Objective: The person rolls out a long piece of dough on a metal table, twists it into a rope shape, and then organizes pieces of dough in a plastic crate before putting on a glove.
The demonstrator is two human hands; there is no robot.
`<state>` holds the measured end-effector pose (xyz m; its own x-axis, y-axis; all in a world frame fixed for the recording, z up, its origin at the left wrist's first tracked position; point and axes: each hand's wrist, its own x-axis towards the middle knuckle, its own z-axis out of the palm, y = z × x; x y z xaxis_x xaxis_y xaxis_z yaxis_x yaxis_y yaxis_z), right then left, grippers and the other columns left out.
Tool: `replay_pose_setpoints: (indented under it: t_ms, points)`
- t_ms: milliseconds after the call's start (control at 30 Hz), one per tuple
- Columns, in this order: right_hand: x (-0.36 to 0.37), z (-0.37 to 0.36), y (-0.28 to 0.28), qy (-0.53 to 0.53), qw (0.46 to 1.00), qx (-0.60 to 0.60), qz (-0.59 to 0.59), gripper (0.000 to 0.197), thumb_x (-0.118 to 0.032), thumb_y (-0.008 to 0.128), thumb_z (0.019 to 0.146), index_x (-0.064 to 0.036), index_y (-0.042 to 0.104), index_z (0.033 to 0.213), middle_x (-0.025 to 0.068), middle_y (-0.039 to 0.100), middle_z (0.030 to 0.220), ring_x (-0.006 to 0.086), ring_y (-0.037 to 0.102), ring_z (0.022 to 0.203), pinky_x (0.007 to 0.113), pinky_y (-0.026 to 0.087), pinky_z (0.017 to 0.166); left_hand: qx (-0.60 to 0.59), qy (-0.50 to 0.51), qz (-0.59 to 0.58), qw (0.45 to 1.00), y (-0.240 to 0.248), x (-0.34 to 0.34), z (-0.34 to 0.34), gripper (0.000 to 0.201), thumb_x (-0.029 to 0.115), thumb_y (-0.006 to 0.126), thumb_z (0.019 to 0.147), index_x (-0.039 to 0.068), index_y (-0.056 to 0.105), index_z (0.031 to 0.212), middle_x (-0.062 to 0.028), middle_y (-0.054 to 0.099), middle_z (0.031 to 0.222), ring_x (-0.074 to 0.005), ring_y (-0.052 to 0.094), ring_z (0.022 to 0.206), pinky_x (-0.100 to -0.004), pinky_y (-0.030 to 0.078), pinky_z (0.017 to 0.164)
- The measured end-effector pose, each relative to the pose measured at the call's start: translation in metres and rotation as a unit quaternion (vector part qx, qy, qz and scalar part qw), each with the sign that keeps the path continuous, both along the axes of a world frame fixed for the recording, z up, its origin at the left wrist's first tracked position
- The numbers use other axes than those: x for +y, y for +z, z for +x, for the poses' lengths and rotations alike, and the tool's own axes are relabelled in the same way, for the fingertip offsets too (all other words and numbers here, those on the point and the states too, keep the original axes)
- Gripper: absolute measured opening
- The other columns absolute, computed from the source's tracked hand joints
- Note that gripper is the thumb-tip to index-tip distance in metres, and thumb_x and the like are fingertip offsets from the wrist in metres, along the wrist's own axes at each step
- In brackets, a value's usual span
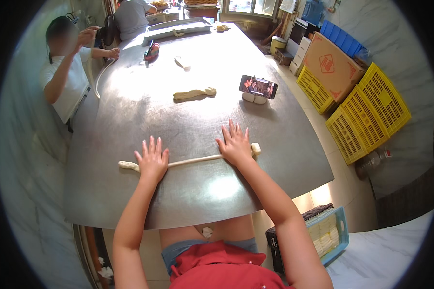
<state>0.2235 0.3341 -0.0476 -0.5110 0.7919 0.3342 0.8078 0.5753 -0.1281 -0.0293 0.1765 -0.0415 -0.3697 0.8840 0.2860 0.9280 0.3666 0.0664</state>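
Broad grey metal table (284, 139) fills mid-frame. Noted on it: thin pale dough strand (195, 160), centre; thick beige dough roll (194, 94), upper centre; rounded white phone stand (259, 100), right of centre; shallow grey rectangular tray (196, 31), top.

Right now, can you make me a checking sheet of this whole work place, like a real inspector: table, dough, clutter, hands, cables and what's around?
Surface: metal table, shiny with bright glare and some smudges.
Dough: a long, thin dough strand lies across the near part, thicker at both ends.
Clutter: a phone propped up, a thick dough piece and a grey tray farther back.
Hands: left hand and right hand lie over the strand, fingers extended.
Cables: a pale cord by the table's left edge; its use is unclear.
Surroundings: a co-worker at left; yellow crates and a cardboard box at right.
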Motion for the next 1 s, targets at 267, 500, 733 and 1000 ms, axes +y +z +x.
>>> replay_pose_setpoints:
  t_ms: [267, 500, 733, 1000]
  points:
    - [-0.166, 0.097, 0.015, -0.033, 0.999, 0.021, -0.038, 0.064, -0.042, 0.052, 0.093, -0.0062, 0.040, 0.144, 0.0294, 0.024, 0.152, 0.0463, 0.027, 0.138, 0.058, 0.016, 0.113, 0.000, 0.026, -0.031, 0.999, 0.019, -0.176, 0.072, 0.053, 0.034, 0.049, 0.095, 0.015, 0.044, 0.144, -0.0237, 0.034, 0.149, -0.0460, 0.032, 0.136, -0.0629, 0.019, 0.111]
    - [0.000, 0.054, 0.017, -0.194, 0.979, -0.030, -0.053, 0.069, -0.052, 0.034, 0.098, -0.0069, 0.032, 0.149, 0.0235, 0.019, 0.157, 0.0391, 0.016, 0.145, 0.054, 0.003, 0.118, 0.013, 0.198, -0.094, 0.976, 0.028, -0.041, -0.030, 0.051, 0.037, 0.035, 0.101, 0.014, 0.040, 0.147, -0.0167, 0.032, 0.153, -0.0444, 0.025, 0.141, -0.0714, 0.011, 0.108]
    - [-0.025, 0.088, 0.007, -0.077, 0.995, 0.006, -0.062, 0.075, -0.052, 0.040, 0.097, 0.0004, 0.029, 0.148, 0.0242, 0.015, 0.157, 0.0407, 0.016, 0.145, 0.053, 0.007, 0.118, -0.024, 0.060, -0.012, 0.998, 0.004, -0.103, -0.036, 0.052, 0.037, 0.036, 0.102, 0.007, 0.041, 0.144, -0.0161, 0.033, 0.153, -0.0343, 0.029, 0.142, -0.0638, 0.020, 0.110]
    - [-0.135, 0.147, 0.007, -0.170, 0.982, -0.076, -0.009, 0.078, -0.050, 0.044, 0.096, 0.0079, 0.028, 0.146, 0.0308, 0.020, 0.153, 0.0436, 0.018, 0.143, 0.058, 0.006, 0.116, 0.064, 0.121, -0.024, 0.990, 0.017, -0.192, 0.048, 0.051, 0.026, 0.043, 0.098, 0.000, 0.042, 0.142, -0.0241, 0.032, 0.150, -0.0478, 0.024, 0.139, -0.0607, 0.017, 0.113]
